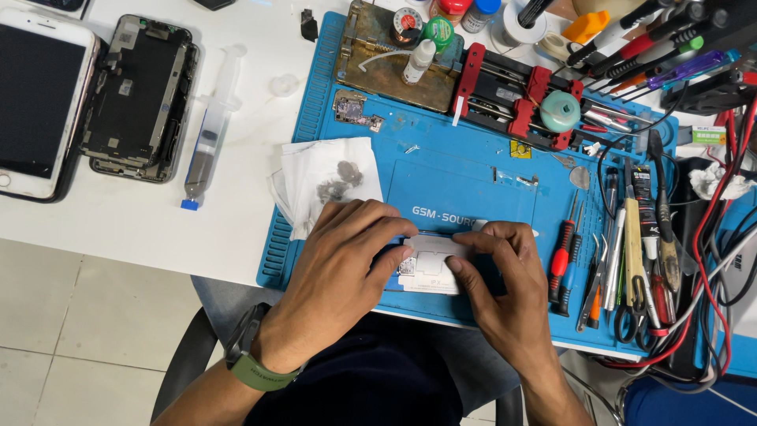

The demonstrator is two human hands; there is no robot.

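Both hands press on a small flat silver metal plate [432,264] lying on the blue work mat [449,185] near its front edge. My left hand [339,260] covers the plate's left end, thumb laid along it. On the plate's right end rests my right hand [505,276], its thumb and fingertips pinching the edge. A green watch strap circles my left wrist. What lies under the plate is hidden.
A stained white tissue [327,181] lies left of the hands. Screwdrivers, tweezers and scissors [623,260] line the mat's right side. A red clamp fixture [520,99] and bottles stand at the back. A syringe [209,130], an opened phone [138,99] and a white phone [35,102] lie far left.
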